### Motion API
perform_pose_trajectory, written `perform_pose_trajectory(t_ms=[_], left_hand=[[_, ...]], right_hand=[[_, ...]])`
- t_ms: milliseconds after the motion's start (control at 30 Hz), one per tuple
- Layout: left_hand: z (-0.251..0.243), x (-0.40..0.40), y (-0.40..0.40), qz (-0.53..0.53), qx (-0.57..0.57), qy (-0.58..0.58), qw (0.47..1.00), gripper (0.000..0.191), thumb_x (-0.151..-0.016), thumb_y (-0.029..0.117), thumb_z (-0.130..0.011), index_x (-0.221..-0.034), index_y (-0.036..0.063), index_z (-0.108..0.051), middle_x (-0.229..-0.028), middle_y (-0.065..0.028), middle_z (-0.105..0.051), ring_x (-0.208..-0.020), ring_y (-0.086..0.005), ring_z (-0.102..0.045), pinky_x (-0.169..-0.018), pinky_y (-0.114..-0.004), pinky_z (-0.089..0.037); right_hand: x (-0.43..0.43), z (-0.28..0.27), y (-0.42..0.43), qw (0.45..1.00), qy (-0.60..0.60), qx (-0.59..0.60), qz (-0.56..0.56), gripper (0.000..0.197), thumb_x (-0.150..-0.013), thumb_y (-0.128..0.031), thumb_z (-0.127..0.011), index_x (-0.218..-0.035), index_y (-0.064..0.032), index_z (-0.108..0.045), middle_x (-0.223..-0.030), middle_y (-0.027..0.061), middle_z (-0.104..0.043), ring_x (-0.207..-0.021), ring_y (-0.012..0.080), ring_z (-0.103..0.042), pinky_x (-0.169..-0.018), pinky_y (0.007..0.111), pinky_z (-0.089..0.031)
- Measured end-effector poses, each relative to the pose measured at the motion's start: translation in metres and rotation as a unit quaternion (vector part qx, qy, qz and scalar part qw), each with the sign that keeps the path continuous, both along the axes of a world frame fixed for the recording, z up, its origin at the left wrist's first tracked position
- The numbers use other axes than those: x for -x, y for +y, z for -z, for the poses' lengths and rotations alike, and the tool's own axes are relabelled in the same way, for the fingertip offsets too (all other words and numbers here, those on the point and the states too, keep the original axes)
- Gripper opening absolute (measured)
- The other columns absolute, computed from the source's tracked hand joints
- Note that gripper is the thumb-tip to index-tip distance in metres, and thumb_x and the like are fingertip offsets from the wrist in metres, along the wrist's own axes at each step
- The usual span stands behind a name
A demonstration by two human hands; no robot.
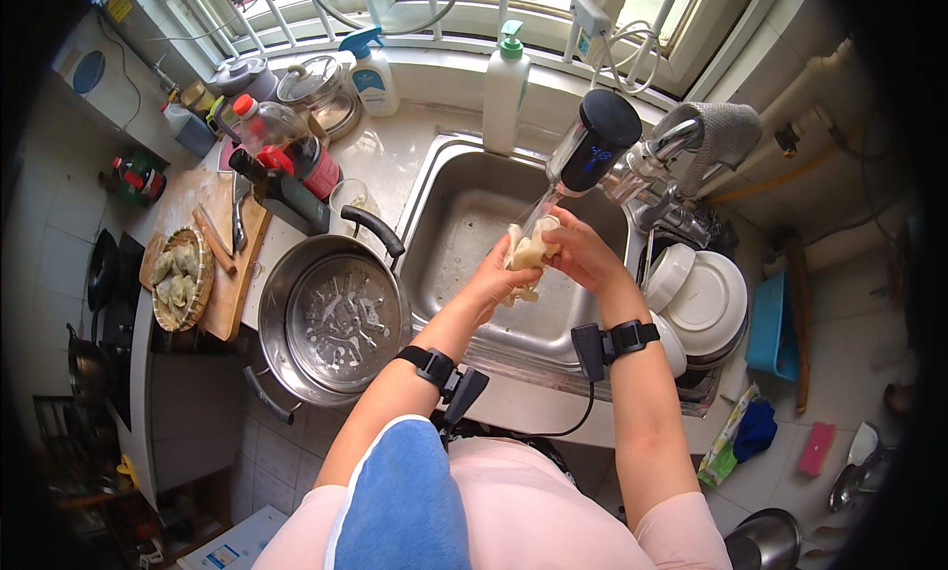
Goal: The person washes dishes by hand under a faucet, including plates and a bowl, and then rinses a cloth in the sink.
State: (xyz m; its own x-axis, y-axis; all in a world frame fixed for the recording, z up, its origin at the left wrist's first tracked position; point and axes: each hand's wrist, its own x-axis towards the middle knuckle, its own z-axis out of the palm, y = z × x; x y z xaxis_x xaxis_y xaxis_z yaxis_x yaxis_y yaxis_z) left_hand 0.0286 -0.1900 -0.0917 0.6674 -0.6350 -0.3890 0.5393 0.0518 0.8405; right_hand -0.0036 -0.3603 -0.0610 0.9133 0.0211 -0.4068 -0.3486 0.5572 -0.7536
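Both hands hold a crumpled cream-coloured cloth [529, 251] over the stainless steel sink [459, 236]. My left hand [495, 277] grips its left side, with the thumb across the front. On the right side, the fingers of my right hand [585, 255] pinch it. A stream of water falls onto the cloth from an electric water-heating tap [603, 144] with a lit display. To the left of the sink stands a steel steamer pot [270, 314]. Its perforated steamer tray [344, 318] is wet, and folds of the cloth hide parts of my fingers.
White bowls and plates [703, 303] are stacked right of the sink. A pump bottle [507, 88] stands behind it. On the left, a wooden cutting board [248, 274] bears a basket of dumplings [178, 274], a rolling pin [213, 240] and a knife [238, 214]. Sauce bottles [289, 199] stand nearby.
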Motion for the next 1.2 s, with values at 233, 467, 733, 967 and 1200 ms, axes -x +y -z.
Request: perform_pose_trajectory(t_ms=[233,467,733,967,1200], left_hand=[[0.027,-0.012,0.004,-0.027,-0.015,0.016,0.999,0.031,-0.082,0.006,-0.050,-0.112,0.0034,-0.058,-0.089,-0.0038,-0.064,-0.073,-0.0104,-0.060,-0.060,-0.023,-0.048],[0.029,-0.014,0.012,-0.108,-0.013,0.065,0.992,0.033,-0.080,0.008,-0.051,-0.113,0.0055,-0.057,-0.083,-0.0025,-0.062,-0.065,-0.0101,-0.057,-0.049,-0.024,-0.043],[0.027,-0.011,0.019,-0.121,-0.028,0.130,0.984,0.026,-0.081,0.018,-0.062,-0.103,0.0080,-0.053,-0.080,-0.0041,-0.058,-0.070,-0.0165,-0.059,-0.054,-0.030,-0.047],[0.013,0.001,-0.001,-0.023,0.149,0.333,0.931,0.030,-0.093,0.030,-0.044,-0.107,0.0050,-0.051,-0.095,-0.0093,-0.061,-0.087,-0.0237,-0.059,-0.074,-0.040,-0.049],[0.014,-0.017,-0.014,-0.069,0.227,0.354,0.905,0.034,-0.094,0.026,-0.037,-0.113,-0.0004,-0.047,-0.111,-0.0164,-0.055,-0.105,-0.0299,-0.052,-0.093,-0.044,-0.041]], right_hand=[[0.011,0.015,-0.029,0.946,-0.026,0.322,0.019,0.054,-0.075,-0.007,-0.061,-0.124,0.0033,-0.044,-0.104,0.0134,-0.059,-0.087,0.0209,-0.060,-0.077,0.029,-0.049],[0.019,-0.005,-0.042,0.810,0.055,0.582,-0.044,0.030,-0.076,-0.012,-0.063,-0.103,0.0012,-0.060,-0.085,0.0084,-0.064,-0.074,0.0154,-0.060,-0.067,0.027,-0.047],[0.003,0.005,-0.039,0.919,0.012,0.392,0.044,0.035,-0.079,-0.017,-0.066,-0.109,-0.0030,-0.056,-0.083,0.0014,-0.058,-0.071,0.0081,-0.053,-0.061,0.021,-0.043],[-0.015,-0.002,-0.013,0.989,-0.065,-0.006,0.129,0.011,-0.082,-0.007,-0.059,-0.093,-0.0074,-0.057,-0.083,-0.0028,-0.057,-0.068,0.0047,-0.050,-0.061,0.020,-0.041],[0.023,-0.026,0.029,0.982,-0.029,0.175,-0.062,0.019,-0.080,-0.009,-0.060,-0.098,-0.0040,-0.058,-0.082,-0.0005,-0.058,-0.070,0.0083,-0.054,-0.061,0.021,-0.042]])
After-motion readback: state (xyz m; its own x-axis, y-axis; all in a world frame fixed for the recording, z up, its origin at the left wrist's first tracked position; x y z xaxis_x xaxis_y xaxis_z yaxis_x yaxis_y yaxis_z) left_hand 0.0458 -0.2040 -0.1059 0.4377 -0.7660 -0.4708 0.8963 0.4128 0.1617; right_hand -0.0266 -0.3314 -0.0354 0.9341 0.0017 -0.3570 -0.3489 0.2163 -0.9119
